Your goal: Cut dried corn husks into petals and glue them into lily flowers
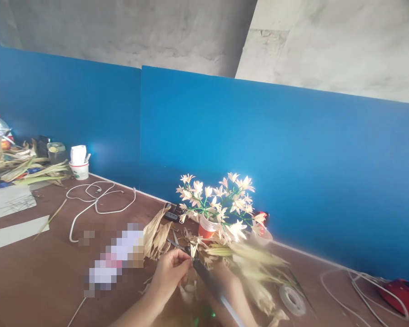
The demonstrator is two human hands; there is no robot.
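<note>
My left hand (170,272) is closed, thumb and forefinger pinched together at the base of a small pale husk flower (193,250). Close beside it, my right hand (226,284), smeared and partly hidden, is wrapped round a dark stick-like tool (204,274) whose tip points at the flower; a pale strip trails from its lower end. Scissors (176,243) lie just beyond my left fingers. Behind both hands, an orange and white paper cup (207,228) holds many pale flowers (236,202) on green stems.
Dry husks (157,234) lie left of the cup, and blurred green-white husks (255,268) lie to the right. A tape roll (292,299) rests near a cable and a red object (400,297). A white cable (95,200) loops at left. A blue partition (279,154) backs the table.
</note>
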